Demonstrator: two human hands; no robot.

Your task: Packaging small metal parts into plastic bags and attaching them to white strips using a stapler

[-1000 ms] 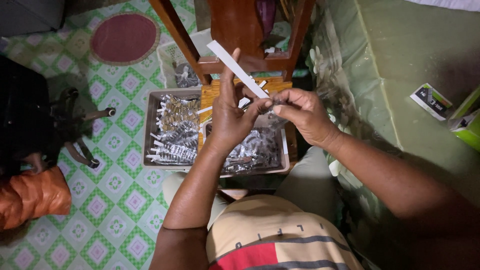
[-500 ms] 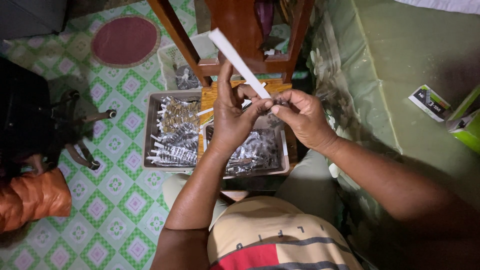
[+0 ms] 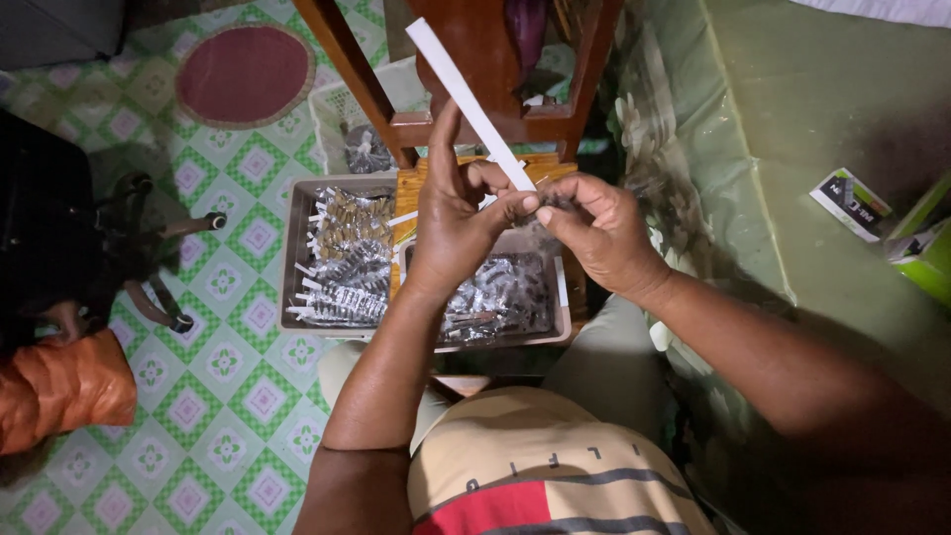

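A long white paper strip (image 3: 466,94) slants up and to the left from between the two hands, above two grey trays. The left hand (image 3: 456,223) pinches its lower end, fingers (image 3: 495,178) pressed together on it and the forefinger pointing up along it. The right hand (image 3: 604,233) meets it from the right, fingertips closed on a small dark piece (image 3: 555,203) at the strip's end; what that piece is cannot be told. The left tray (image 3: 293,248) holds many small silvery and golden wrapped pieces with white tabs, too many to count; the right tray (image 3: 561,297) holds dark silvery ones. On the green bed (image 3: 792,119) lies one flat white-and-black packet (image 3: 850,202), beside a green box (image 3: 926,248).
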